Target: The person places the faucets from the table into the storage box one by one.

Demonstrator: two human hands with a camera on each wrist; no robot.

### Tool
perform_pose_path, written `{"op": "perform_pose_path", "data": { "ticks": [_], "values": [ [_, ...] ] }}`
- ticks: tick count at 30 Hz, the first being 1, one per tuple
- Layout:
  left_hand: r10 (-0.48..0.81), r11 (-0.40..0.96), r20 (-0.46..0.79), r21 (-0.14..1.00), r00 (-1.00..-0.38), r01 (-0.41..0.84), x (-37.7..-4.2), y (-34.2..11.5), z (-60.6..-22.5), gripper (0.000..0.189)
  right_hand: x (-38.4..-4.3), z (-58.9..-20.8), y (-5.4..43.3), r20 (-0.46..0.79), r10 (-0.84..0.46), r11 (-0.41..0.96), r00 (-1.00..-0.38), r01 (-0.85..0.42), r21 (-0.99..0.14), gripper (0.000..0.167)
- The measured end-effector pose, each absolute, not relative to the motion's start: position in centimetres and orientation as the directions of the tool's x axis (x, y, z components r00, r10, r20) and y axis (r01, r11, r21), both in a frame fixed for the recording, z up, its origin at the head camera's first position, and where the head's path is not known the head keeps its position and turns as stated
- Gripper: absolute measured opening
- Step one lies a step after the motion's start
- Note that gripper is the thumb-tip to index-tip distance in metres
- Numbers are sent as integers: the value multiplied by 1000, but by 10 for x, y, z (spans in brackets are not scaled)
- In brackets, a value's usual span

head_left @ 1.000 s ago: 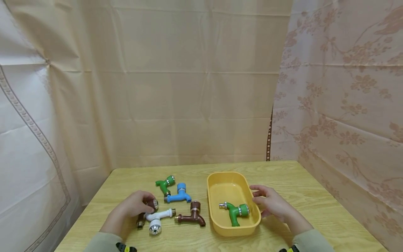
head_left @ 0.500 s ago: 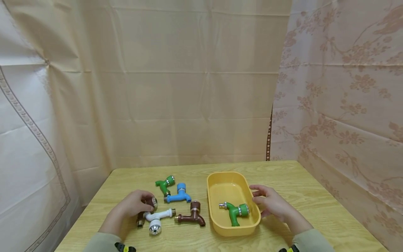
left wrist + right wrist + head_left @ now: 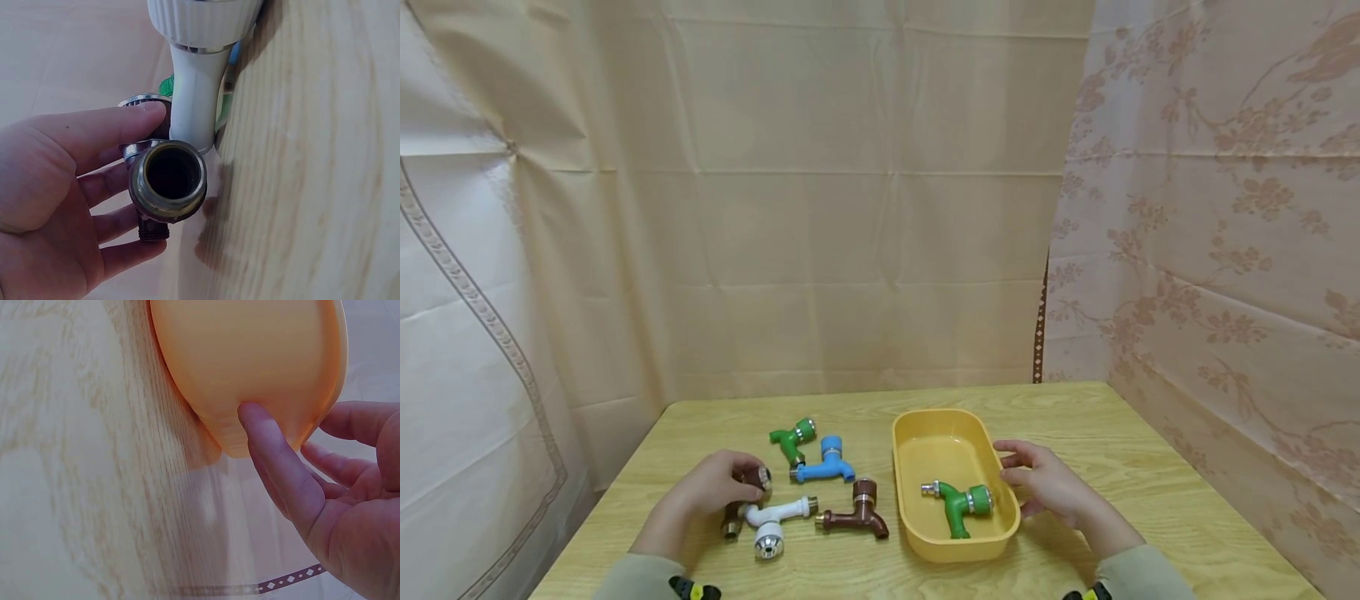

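Observation:
My left hand (image 3: pixel 711 483) grips a dark brown faucet (image 3: pixel 732 518) at the left of the group, thumb on it near the knob. In the left wrist view, the faucet's round threaded mouth (image 3: pixel 169 178) faces the camera. A white faucet (image 3: pixel 769 527) with a chrome-capped knob lies right beside it, overlapping it in that view. My right hand (image 3: pixel 1047 483) rests with loosely extended fingers against the outer right side of a yellow tray (image 3: pixel 910 533). In the right wrist view, the thumb (image 3: pixel 275 444) lies against the tray's wall. A green faucet (image 3: pixel 958 507) lies inside the tray.
Another brown faucet (image 3: pixel 857 518) lies between the white one and the tray. Behind it are a blue faucet (image 3: pixel 825 468) and a second green faucet (image 3: pixel 792 440). All stand on a wood-grain table (image 3: pixel 1060 417) with cloth curtains (image 3: pixel 850 250) behind and at both sides.
My left hand has shifted slightly left and back, and the brown faucet's knob end has moved a little with it. The right hand and tray have stayed in place.

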State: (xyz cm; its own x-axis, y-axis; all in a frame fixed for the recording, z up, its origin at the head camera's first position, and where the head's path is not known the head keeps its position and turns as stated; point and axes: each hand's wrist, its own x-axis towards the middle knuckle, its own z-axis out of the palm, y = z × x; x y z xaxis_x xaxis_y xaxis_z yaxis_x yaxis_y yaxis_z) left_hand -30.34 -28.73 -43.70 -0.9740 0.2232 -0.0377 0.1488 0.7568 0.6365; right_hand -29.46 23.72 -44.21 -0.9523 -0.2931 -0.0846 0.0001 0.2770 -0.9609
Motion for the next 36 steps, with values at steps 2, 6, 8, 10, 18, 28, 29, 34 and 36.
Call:
{"op": "perform_pose_path", "data": {
  "ticks": [2,6,8,10,18,28,29,34,36],
  "values": [
    [218,757,-31,636,-975,149,-302,-287,-435,31,-295,-442,237,-83,-294,277,-952,-1,-961,57],
    [210,760,-24,633,-977,148,-302,-288,-434,33,-294,-442,237,-84,-292,279,-953,-1,-960,58],
    [213,762,-16,629,-977,156,-303,-289,-434,33,-294,-442,237,-85,-290,280,-953,0,-960,58],
    [216,759,-9,631,-976,162,-303,-290,-433,33,-294,-442,237,-86,-289,277,-953,2,-961,58],
    [195,737,6,659,-981,150,-299,-288,-426,31,-294,-441,236,-94,-281,275,-955,13,-961,57],
    [195,734,63,653,-979,188,-296,-288,-416,34,-293,-441,236,-87,-285,277,-954,4,-961,57],
    [206,729,74,654,-976,203,-295,-288,-414,34,-293,-441,236,-86,-287,276,-954,4,-961,58],
    [244,702,103,668,-964,249,-292,-287,-407,31,-293,-441,236,-82,-294,271,-952,-1,-963,58],
    [255,695,108,670,-961,260,-292,-287,-406,31,-293,-441,236,-80,-297,270,-951,-3,-963,58]
  ]
}}
